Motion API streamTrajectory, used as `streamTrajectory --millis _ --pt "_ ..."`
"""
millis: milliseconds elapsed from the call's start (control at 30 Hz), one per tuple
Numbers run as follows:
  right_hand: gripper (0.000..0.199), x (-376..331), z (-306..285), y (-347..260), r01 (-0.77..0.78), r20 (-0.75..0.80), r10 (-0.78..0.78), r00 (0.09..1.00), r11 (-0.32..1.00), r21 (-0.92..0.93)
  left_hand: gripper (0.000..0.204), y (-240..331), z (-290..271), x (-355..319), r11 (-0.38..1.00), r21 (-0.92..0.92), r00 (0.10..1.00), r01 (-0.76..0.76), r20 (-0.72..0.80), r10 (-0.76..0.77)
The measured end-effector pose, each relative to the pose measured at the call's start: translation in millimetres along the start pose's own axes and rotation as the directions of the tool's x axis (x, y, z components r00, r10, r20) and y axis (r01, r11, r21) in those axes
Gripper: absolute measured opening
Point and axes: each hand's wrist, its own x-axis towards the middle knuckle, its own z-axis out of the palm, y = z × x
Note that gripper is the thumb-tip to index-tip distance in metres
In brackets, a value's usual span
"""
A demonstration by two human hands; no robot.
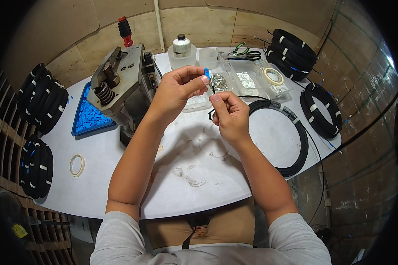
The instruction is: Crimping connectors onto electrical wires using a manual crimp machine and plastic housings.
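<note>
Above the middle of the white table, my left hand (181,90) is closed, pinching a small blue connector housing (206,72) between thumb and fingertips. Just below and to its right, my right hand (230,115) grips a thin black cable (213,88), whose end points up at the housing. Whether the cable end sits inside the housing cannot be made out. The cable seems to run from behind my right hand to a large black cable coil (301,148) lying on the table at the right.
A metal press (128,79) stands at left, beside a blue tray (78,133) of blue housings. Clear bins (234,66) with small metal parts, a bottle (181,46), pliers (247,54) and tape (273,76) fill the back. Stacked coils (292,53) stand at the right; a tape ring (77,165) lies front left.
</note>
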Motion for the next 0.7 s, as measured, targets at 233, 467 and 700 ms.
streamTrajectory --millis 233,467,700 --pt "0.019 -0.1 -2.5 -1.9 -0.005 0.025 0.006 1.0 0.999 -0.039 0.024 0.5 0.1 0.0 1.0 0.007 1.0 -0.005 0.002 0.005" --pt "0.02 -0.3 -2.8 -1.9 0.001 0.026 0.0 1.0 0.999 -0.04 0.025 4.2 0.7 -1.0 1.0 0.017 1.0 0.017 -0.002 -0.017" --pt "0.018 0.1 -1.3 -1.2 0.007 0.012 -0.007 1.0 1.0 -0.022 0.025 4.0 1.4 -0.9 1.0 0.014 1.0 0.01 -0.007 -0.01"
